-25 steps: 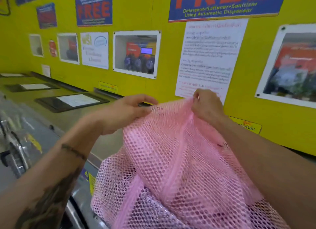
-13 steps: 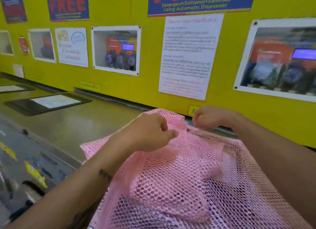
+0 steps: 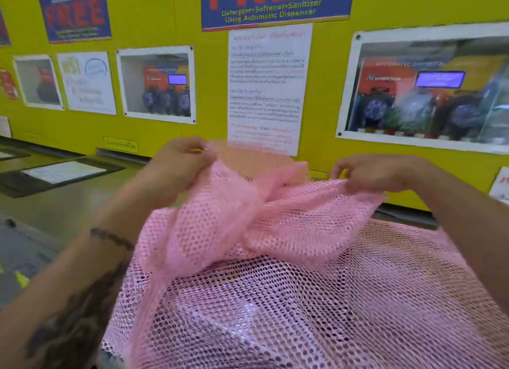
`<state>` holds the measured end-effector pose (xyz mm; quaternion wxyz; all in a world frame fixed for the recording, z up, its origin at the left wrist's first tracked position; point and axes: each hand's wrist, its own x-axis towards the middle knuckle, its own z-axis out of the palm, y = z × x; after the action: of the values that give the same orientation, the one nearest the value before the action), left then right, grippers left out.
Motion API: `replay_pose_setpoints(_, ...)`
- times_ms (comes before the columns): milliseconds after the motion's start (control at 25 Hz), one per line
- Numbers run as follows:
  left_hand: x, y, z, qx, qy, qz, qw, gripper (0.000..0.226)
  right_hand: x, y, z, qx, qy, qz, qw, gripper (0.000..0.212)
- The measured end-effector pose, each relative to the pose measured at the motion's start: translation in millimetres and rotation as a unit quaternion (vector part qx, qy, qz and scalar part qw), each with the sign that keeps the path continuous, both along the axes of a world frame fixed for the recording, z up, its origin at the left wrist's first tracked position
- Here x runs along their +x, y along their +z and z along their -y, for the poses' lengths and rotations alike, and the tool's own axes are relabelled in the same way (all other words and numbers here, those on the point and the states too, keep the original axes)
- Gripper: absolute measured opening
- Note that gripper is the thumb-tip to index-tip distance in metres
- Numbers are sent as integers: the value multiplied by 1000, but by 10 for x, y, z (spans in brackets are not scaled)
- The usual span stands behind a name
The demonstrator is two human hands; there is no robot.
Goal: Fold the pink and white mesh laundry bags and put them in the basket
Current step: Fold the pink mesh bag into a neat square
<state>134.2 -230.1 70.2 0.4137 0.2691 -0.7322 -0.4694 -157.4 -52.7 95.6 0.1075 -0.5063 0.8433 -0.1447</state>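
Note:
A pink mesh laundry bag (image 3: 275,231) fills the lower middle of the head view, bunched and twisted between my hands and draped downward over more pink mesh. My left hand (image 3: 181,162) pinches the bag's upper left edge, lifted a little. My right hand (image 3: 369,173) pinches the upper right edge at about the same height. The two hands are spread apart, and the mesh between them sags in a twist. No white bag and no basket are visible.
A yellow wall (image 3: 165,24) with posters and a printed notice (image 3: 265,87) stands straight ahead. A dull metal counter (image 3: 68,200) with dark framed sheets (image 3: 60,173) runs along the left, at the tops of the machines.
My hands were close together over the bag half a second ago; now they have moved apart, the left one up and left, the right one to the right, stretching the bag's top edge.

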Motion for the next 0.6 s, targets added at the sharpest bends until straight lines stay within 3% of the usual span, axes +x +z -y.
replay_pose_setpoints(80,157,-39,363,-25,120,59,991,18,-179,25,-184,-40,-54,-2,998,24)
replay_pose_setpoints(200,408,-217,629,-94,243,257,931,22,-352,-104,-274,-105,-107,-38,988,20)
replay_pose_setpoints(280,413,-203,531,-132,298,263,908,32,-365,-156,-293,-100,-94,-64,988,22)
replay_pose_setpoints(320,375,-140,393,-158,293,231,914,32,-362,-153,-300,-68,-89,-76,991,25)
replay_pose_setpoints(400,235,-39,0,-205,197,169,944,23,-336,-145,-321,40,-77,-116,989,31)
replay_pose_setpoints(480,71,-43,-474,-256,50,182,948,12,-293,-165,-365,139,-66,-132,979,35)
replay_pose_setpoints(600,-141,-207,-1062,-271,-143,339,889,16,-301,-249,-456,209,-55,-155,964,33)
